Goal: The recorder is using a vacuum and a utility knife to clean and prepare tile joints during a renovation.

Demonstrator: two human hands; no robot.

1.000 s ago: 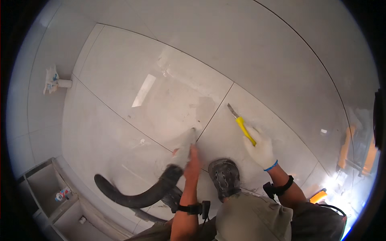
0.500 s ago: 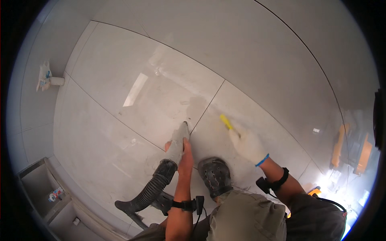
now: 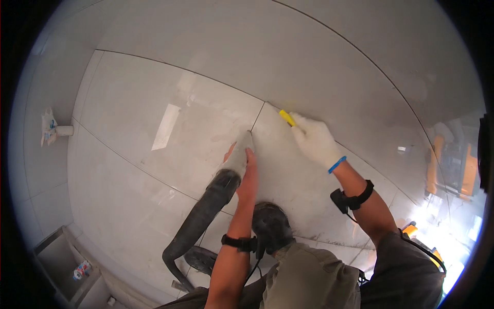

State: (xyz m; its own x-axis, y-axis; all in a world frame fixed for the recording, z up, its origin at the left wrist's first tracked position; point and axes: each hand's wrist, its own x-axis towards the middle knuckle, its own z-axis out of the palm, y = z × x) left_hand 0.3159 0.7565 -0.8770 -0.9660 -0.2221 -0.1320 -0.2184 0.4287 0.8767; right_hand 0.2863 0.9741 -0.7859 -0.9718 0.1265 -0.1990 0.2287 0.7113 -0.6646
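My bare left hand (image 3: 248, 177) is wrapped round a pale, dusty vacuum nozzle (image 3: 237, 158), joined to a black hose (image 3: 206, 206) that runs back beside my forearm. The nozzle's narrow tip sits at the dark joint between two floor tiles. In a white knitted glove with a blue cuff, my right hand (image 3: 315, 139) grips a slim tool with a yellow handle (image 3: 286, 118). It points toward the corner where that joint meets the foot of the wall. Its working end is too small to make out.
Large grey tiles cover the floor (image 3: 128, 118) and wall (image 3: 309, 56). My dusty black shoe (image 3: 270, 221) stands behind the nozzle. A pipe stub (image 3: 65, 131) with a plastic bag (image 3: 49, 126) juts out at left. Recessed compartments (image 3: 56, 257) lie lower left, a bright lamp (image 3: 437, 252) lower right.
My left hand has pushed the nozzle forward along the tile joint, closer to the wall. My right hand has carried the yellow-handled tool forward to the wall's foot. The view has shifted slightly.
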